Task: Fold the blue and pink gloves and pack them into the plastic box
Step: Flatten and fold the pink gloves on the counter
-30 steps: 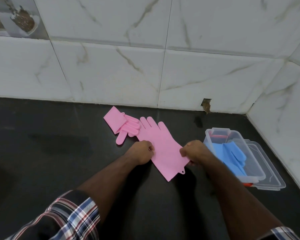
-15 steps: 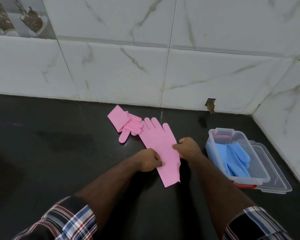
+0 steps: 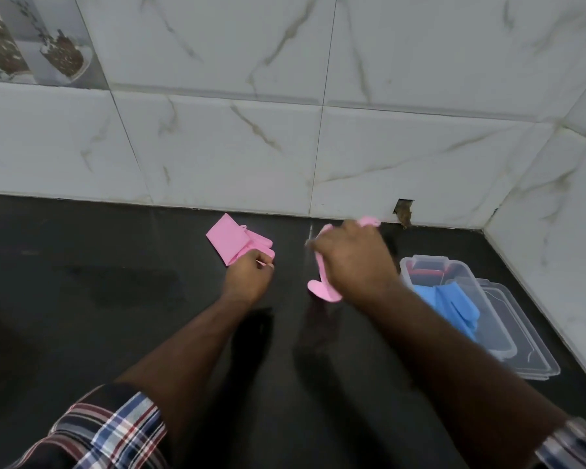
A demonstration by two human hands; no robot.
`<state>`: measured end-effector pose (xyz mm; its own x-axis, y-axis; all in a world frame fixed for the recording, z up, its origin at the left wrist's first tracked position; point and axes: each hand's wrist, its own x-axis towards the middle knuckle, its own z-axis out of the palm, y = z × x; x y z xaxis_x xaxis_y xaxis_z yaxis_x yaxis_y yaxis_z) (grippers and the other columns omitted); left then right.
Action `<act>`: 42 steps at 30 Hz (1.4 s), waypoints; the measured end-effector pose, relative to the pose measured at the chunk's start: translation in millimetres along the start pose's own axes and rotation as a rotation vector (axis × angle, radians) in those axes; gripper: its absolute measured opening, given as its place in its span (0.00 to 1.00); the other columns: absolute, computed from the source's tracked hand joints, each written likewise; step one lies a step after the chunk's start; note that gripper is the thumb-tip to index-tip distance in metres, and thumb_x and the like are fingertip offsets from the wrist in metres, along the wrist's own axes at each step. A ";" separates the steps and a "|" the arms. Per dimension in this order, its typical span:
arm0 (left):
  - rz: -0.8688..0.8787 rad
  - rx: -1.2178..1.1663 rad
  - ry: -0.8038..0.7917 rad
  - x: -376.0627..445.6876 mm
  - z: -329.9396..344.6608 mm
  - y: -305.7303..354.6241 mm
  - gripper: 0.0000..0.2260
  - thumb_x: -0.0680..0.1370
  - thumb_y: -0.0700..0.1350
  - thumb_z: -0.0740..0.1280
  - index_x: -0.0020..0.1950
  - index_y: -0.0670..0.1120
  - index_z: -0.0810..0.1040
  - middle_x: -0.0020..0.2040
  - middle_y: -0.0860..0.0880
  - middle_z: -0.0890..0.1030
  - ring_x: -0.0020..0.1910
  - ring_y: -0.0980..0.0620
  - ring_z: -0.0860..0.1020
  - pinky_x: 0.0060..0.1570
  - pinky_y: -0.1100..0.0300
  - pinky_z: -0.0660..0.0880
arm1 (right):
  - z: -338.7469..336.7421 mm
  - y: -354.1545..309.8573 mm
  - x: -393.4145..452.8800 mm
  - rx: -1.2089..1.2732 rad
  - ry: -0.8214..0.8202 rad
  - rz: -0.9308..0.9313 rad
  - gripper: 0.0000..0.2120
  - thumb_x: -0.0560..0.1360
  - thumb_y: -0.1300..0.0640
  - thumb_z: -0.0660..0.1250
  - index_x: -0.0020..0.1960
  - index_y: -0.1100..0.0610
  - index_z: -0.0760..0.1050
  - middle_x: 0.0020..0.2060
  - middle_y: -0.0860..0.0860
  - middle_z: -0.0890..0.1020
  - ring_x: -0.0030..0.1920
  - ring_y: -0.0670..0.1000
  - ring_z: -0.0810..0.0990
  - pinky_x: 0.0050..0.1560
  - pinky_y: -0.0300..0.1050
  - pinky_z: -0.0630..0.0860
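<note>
My right hand point(image 3: 351, 265) grips a pink glove point(image 3: 322, 289) lifted off the black counter; its ends stick out above and below my fist, blurred. A folded pink glove point(image 3: 230, 243) lies near the back wall, and my left hand point(image 3: 249, 279) is at its near corner, fingers curled and pinching its edge. The clear plastic box point(image 3: 481, 306) stands to the right with blue gloves point(image 3: 454, 306) folded inside it.
The box's clear lid point(image 3: 528, 350) lies beside it against the right wall. Marble tile walls close off the back and right. A hole in the wall point(image 3: 403, 211) sits behind my right hand. The dark counter stretches to the left.
The flat pink glove has been folded and lifted off the counter in my right hand. My left hand let go of it and moved left to the folded pink glove.
</note>
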<state>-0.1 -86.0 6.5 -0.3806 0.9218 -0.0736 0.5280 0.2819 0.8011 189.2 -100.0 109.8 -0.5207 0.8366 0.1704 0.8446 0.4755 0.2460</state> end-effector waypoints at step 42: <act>0.039 0.410 0.182 -21.6 -20.9 -34.6 0.07 0.74 0.51 0.65 0.50 0.55 0.79 0.53 0.50 0.75 0.55 0.45 0.75 0.57 0.46 0.74 | 94.6 4.1 -62.5 0.772 0.078 0.850 0.35 0.70 0.60 0.73 0.71 0.47 0.60 0.68 0.51 0.67 0.60 0.52 0.75 0.58 0.46 0.76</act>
<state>-26.0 -121.3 -7.2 -0.4628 0.8822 0.0873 0.7876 0.3640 0.4972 237.0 -124.6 9.9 0.2700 0.9606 0.0663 0.7639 -0.1718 -0.6220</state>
